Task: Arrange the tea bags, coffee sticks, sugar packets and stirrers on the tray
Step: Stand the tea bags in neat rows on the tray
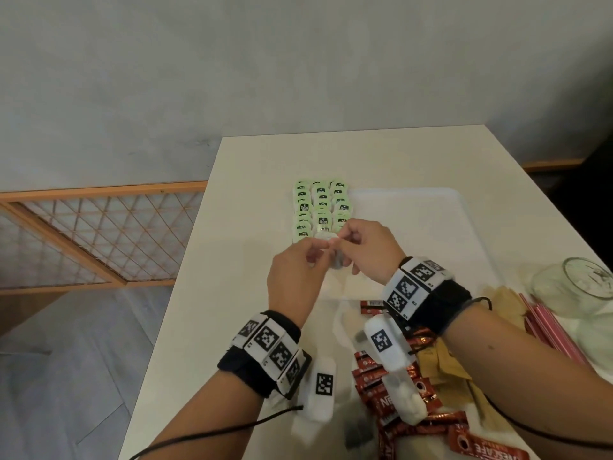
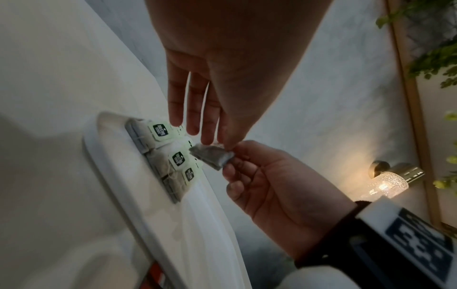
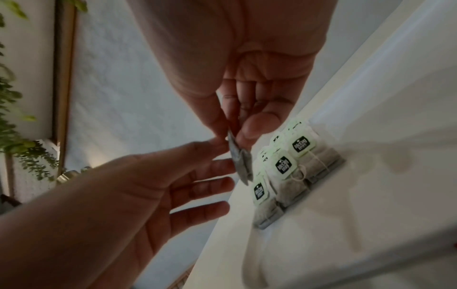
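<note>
left hand (image 1: 293, 277): pinches tea bag (image 2: 212, 157) | right hand (image 1: 368, 249): pinches same tea bag | above tray (image 1: 431, 227), near tea bag rows (image 1: 320, 207) | counter (image 1: 232, 293)

Both hands met above the white tray (image 1: 431, 207), the left hand (image 1: 293, 277) and right hand (image 1: 366, 249) pinching one tea bag (image 1: 326, 242) just before three rows of green-tagged tea bags (image 1: 320, 207); red coffee sticks (image 1: 398, 393) lay nearer
</note>
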